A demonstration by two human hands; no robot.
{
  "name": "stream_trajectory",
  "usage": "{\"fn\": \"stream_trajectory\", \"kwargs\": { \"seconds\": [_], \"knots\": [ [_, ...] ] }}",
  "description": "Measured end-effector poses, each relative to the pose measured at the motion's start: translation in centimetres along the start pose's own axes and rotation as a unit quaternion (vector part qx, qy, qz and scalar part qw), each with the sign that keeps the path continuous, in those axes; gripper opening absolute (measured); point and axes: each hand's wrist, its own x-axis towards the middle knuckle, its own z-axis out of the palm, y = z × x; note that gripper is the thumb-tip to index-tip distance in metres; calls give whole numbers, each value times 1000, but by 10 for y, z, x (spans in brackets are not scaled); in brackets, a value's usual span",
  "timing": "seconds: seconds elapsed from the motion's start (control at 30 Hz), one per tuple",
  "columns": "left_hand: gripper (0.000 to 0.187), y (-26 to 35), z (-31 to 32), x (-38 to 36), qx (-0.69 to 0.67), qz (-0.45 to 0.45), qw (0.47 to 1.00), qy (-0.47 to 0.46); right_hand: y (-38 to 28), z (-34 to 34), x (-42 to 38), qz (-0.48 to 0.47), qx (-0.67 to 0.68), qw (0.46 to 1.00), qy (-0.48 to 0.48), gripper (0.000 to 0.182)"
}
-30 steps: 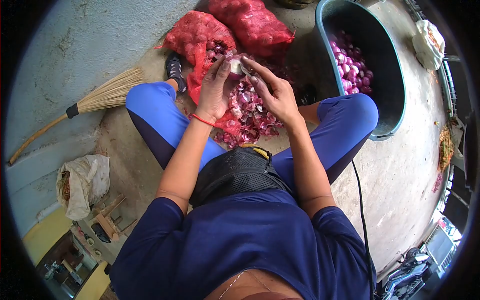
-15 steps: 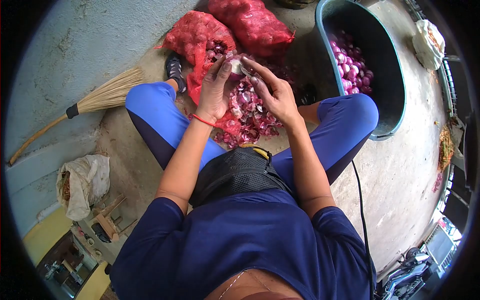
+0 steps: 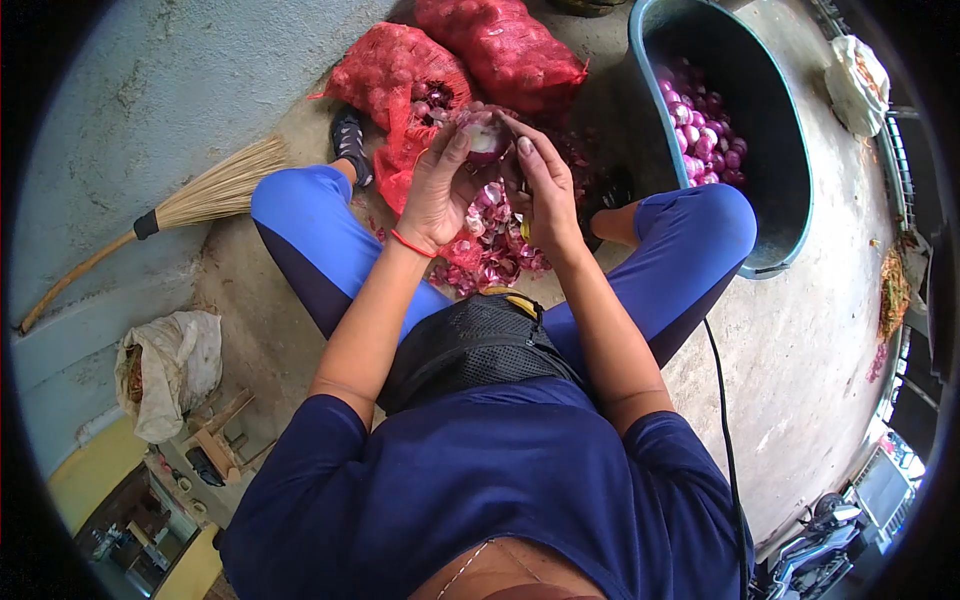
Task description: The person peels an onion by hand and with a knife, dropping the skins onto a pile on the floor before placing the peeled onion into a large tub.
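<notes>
Pale concrete floor (image 3: pixel 790 400) was spread beneath the scene, with a rough blue-grey wall (image 3: pixel 180 90) at the upper left of the frame. Against that wall a straw broom (image 3: pixel 220 180) was seen at a slant, and below it a whitish sack (image 3: pixel 180 370) was left open.

At the upper centre, between the bent legs, a partly peeled onion (image 3: pixel 487 143) was held up, its pale patch turned to the camera and its purple skin shown along the lower edge. It was gripped by the left hand (image 3: pixel 437 195), the fingers curled around its left side; a red cord bracelet (image 3: pixel 414 243) was worn on that wrist. The right hand (image 3: pixel 545 185) was brought close to the onion's right side with its fingers bent; whether anything was pinched between them could not be told. Something small and yellow (image 3: pixel 525 229) was glimpsed beside it, too small to be made out.

Purple onion skins (image 3: pixel 495 262) were scattered on the floor below the hands. Beyond them, an open red mesh bag (image 3: pixel 395 75) and a second red mesh bag (image 3: pixel 505 55) were filled with onions. At the upper right, peeled onions (image 3: pixel 705 140) were heaped inside a large dark tub (image 3: pixel 790 200).
</notes>
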Motion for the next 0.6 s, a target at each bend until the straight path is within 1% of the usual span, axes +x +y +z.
{"fn": "stream_trajectory", "kwargs": {
  "seconds": [0.1, 0.13, 0.2, 0.3, 0.4, 0.5, 0.6],
  "knots": [
    [37, -2, -6, 2, -11, -4, 1000, -14, -5, 0, 4, -2, 25, 999, 26, 36],
    [36, -2, -8, 3, -18, -5, 1000, -20, -6, 3, 9, -35, -38, 998, 46, 36],
    [35, -1, -13, 4, -34, -9, 999, -32, -6, -3, 13, -54, -109, 991, 54, 36],
    [33, 1, -13, 6, -83, -25, 996, -24, -3, -10, 21, -88, -171, 979, 69, 36],
    [32, 8, -11, 7, -127, -43, 989, -67, -12, -13, 17, -66, -182, 980, 38, 42],
    [31, 4, -15, 8, -66, -20, 998, -10, -16, -7, 8, -44, -171, 984, -12, 49],
    [31, 2, -10, 6, -27, 5, 1000, -15, -11, -3, 10, -56, -163, 985, -25, 52]
  ]
}}
